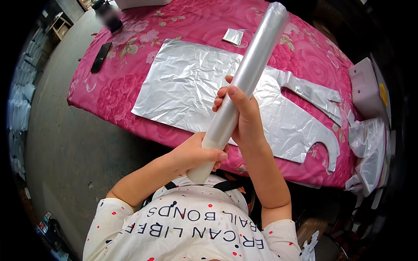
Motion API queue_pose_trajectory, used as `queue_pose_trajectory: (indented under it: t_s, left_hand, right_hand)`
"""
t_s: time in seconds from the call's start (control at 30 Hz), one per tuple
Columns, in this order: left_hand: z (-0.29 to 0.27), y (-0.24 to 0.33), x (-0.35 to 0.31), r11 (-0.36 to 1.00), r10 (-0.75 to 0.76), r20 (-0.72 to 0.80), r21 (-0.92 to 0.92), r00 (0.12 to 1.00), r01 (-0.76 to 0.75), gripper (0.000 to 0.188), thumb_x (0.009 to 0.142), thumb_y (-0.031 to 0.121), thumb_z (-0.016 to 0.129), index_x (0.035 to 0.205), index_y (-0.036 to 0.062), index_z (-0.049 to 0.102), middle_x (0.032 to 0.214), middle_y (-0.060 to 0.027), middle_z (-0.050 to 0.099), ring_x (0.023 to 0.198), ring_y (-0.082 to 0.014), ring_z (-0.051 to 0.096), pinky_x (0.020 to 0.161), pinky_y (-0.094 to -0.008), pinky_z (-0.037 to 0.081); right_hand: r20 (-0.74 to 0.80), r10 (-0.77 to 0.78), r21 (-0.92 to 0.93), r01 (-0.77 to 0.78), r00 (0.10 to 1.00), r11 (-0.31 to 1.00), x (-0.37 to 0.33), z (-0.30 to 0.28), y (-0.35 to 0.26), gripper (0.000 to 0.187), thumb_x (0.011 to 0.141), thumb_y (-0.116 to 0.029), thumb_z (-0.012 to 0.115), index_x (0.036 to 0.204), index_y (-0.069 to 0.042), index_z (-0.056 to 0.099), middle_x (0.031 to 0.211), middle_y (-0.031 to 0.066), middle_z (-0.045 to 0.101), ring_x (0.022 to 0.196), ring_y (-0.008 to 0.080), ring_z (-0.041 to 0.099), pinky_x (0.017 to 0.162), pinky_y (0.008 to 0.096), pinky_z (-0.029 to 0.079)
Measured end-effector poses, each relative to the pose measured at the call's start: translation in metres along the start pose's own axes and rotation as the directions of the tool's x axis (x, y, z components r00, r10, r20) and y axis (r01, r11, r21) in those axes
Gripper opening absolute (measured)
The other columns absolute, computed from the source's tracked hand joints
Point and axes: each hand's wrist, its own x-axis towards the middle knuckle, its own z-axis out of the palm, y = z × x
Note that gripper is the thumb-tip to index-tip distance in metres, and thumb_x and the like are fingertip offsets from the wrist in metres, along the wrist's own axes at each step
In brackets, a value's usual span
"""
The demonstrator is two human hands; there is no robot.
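Head view: one roll (263, 48) is found held in both hands above the desk (115, 98), which is covered with a pink floral cloth. The left grip (200, 153) is closed around the roll close to its pale lower end, with the thumb laid across the front. The right grip (240, 108) is closed around it farther up, near mid-length, with fingertips showing at the far side. No gap is seen in either.

The roll's long axis is slanted from lower left to upper right, away from the body. The lower end is nearer the left grip; the longer free part is extended beyond the right grip, which is the nearer one to the upper end. The silver sheet (183, 85) is spread beneath and to both sides of it; whether it is touched by the roll cannot be told.

Dark lettering, inverted in this view, is borne by the shirt (183, 213); it is not transcribed. No label is made out on the roll, the phone (101, 57) or the small packet (233, 36).
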Motion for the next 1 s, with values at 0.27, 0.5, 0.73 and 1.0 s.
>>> queue_pose_trajectory:
  t_s: [0.27, 0.5, 0.73, 1.0]
  left_hand:
    - [-0.02, -0.021, 0.011, 0.995, -0.051, 0.153, -0.075, 0.987, 0.063, 0.058, 0.072, 0.038, 0.074, 0.11, 0.0004, 0.05, 0.082, -0.0072, 0.056, 0.067, -0.0141, 0.057, 0.059, -0.0277, 0.047]
    - [-0.047, -0.05, 0.037, 0.881, 0.087, -0.183, 0.473, 0.979, 0.01, 0.048, 0.091, 0.044, 0.051, 0.109, 0.0003, 0.048, 0.083, -0.0069, 0.058, 0.068, -0.0126, 0.058, 0.059, -0.0275, 0.048]
    - [-0.089, -0.078, 0.004, 0.895, -0.405, 0.153, -0.135, 0.901, 0.425, 0.057, 0.086, 0.049, 0.055, 0.115, 0.0003, 0.05, 0.07, -0.0033, 0.052, 0.054, -0.0091, 0.05, 0.049, -0.0241, 0.045]
    - [-0.093, -0.09, -0.014, 0.89, -0.45, -0.062, 0.052, 0.891, 0.453, 0.054, 0.084, 0.043, 0.061, 0.117, 0.0005, 0.051, 0.071, -0.0031, 0.052, 0.055, -0.0102, 0.053, 0.051, -0.0254, 0.046]
  right_hand:
    - [-0.195, 0.016, -0.075, -0.031, 0.981, 0.997, -0.005, -0.007, 0.02, 0.055, 0.081, -0.022, 0.069, 0.119, 0.001, 0.037, 0.087, 0.0077, 0.053, 0.075, 0.0141, 0.056, 0.069, 0.029, 0.05]
    - [-0.347, -0.039, -0.241, -0.049, 0.937, 0.969, -0.005, -0.04, 0.074, 0.05, 0.08, -0.017, 0.067, 0.117, 0.003, 0.04, 0.091, 0.0101, 0.053, 0.08, 0.0179, 0.059, 0.069, 0.031, 0.051]
    - [-0.409, 0.087, 0.002, -0.094, 0.908, 0.996, 0.044, -0.12, 0.041, 0.041, 0.082, -0.017, 0.065, 0.113, 0.002, 0.046, 0.091, 0.0092, 0.056, 0.077, 0.0168, 0.058, 0.071, 0.0287, 0.05]
    - [-0.345, -0.11, -0.796, -0.228, 0.932, 0.561, 0.072, -0.164, -0.013, 0.03, 0.08, -0.031, 0.064, 0.087, -0.002, 0.064, 0.083, 0.0033, 0.06, 0.072, 0.0096, 0.052, 0.06, 0.0243, 0.042]
